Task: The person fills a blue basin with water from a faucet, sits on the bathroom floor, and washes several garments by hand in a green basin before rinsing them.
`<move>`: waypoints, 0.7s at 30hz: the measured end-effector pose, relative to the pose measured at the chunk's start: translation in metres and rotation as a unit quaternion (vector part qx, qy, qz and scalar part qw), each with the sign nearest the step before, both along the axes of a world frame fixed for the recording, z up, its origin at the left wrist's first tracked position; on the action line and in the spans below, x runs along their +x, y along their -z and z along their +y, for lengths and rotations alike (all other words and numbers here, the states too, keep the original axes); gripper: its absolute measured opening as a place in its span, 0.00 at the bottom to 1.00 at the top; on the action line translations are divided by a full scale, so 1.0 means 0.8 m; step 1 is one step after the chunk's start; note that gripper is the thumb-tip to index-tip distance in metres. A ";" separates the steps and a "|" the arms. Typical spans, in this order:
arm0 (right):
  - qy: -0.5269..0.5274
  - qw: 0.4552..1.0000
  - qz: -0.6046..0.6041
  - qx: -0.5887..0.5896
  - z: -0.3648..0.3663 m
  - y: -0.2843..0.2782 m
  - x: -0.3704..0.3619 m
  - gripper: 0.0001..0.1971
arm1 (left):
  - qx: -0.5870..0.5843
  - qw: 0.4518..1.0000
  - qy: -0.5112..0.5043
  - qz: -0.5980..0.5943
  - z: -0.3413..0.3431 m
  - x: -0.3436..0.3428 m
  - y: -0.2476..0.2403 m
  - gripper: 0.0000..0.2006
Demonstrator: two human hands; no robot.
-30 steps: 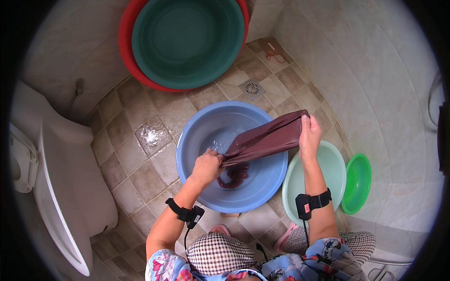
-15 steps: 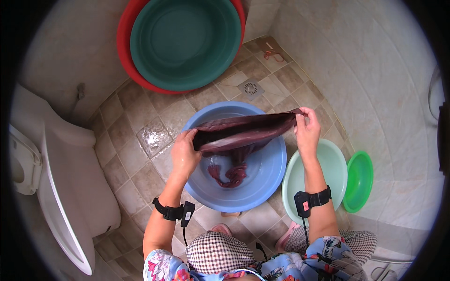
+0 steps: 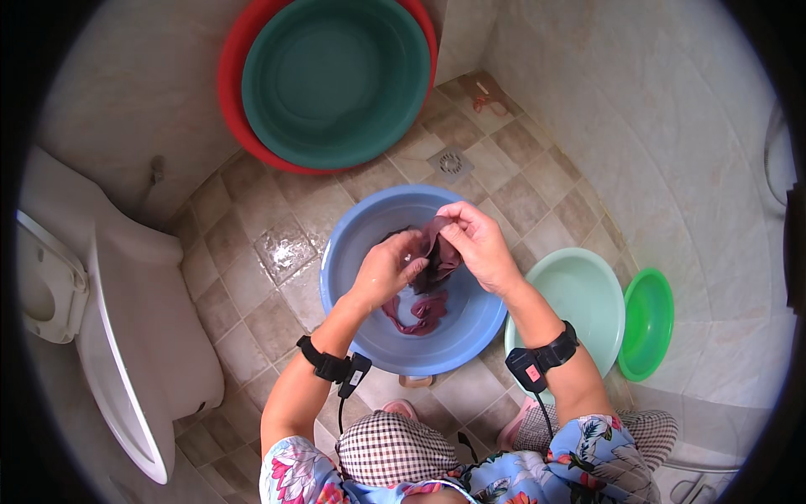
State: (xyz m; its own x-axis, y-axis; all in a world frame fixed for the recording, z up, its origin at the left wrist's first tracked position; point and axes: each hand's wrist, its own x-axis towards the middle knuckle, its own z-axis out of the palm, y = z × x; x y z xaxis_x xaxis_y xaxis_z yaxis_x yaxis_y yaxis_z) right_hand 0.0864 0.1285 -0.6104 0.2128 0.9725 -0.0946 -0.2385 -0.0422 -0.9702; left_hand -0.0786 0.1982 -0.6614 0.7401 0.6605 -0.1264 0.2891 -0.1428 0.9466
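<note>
A dark maroon cloth garment is bunched over the blue basin, and its lower end lies coiled on the basin's bottom. My right hand pinches the top edge of the cloth between thumb and fingers. Against the left side of the bunch is my left hand; its thumb stands apart from its bent fingers, which are slightly blurred. Both hands are above the basin. A black strap with a small box is on each forearm.
A dark green basin is nested in a red one at the far side. To the right are a pale mint basin and a bright green one. A white toilet stands left; the tiled floor has a drain.
The cloth was stretched wide between both hands; now it is gathered into a small bunch. My hands have come together over the basin, and the left has loosened from its corner.
</note>
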 end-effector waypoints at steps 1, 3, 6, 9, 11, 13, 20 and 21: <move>-0.005 1.000 -0.009 0.010 0.000 -0.003 -0.002 0.04 | 0.020 0.999 -0.009 0.023 0.001 -0.004 -0.001 0.19; 0.051 0.993 -0.096 0.044 -0.001 -0.001 0.010 0.04 | 0.057 0.996 -0.020 0.063 0.004 -0.003 -0.013 0.14; 0.053 0.993 -0.091 0.044 -0.006 -0.007 0.025 0.05 | -0.029 0.997 -0.056 -0.037 0.014 -0.014 -0.027 0.11; -0.014 1.000 -0.006 -0.003 -0.010 -0.019 0.018 0.04 | 0.039 0.999 0.034 0.002 0.002 -0.003 -0.046 0.15; -0.017 0.999 -0.003 0.027 -0.004 -0.026 0.001 0.03 | 0.103 0.989 0.078 0.065 -0.014 0.006 -0.050 0.19; -0.012 0.998 -0.029 0.060 0.000 -0.034 -0.004 0.04 | 0.109 0.992 0.027 0.055 -0.015 0.002 -0.031 0.13; 0.052 0.930 -0.357 0.075 -0.020 -0.055 0.057 0.07 | 0.109 0.987 -0.117 -0.008 0.021 -0.042 -0.071 0.05; 0.037 0.907 -0.413 0.073 -0.027 -0.056 0.067 0.08 | 0.130 0.984 -0.123 0.013 0.020 -0.041 -0.091 0.04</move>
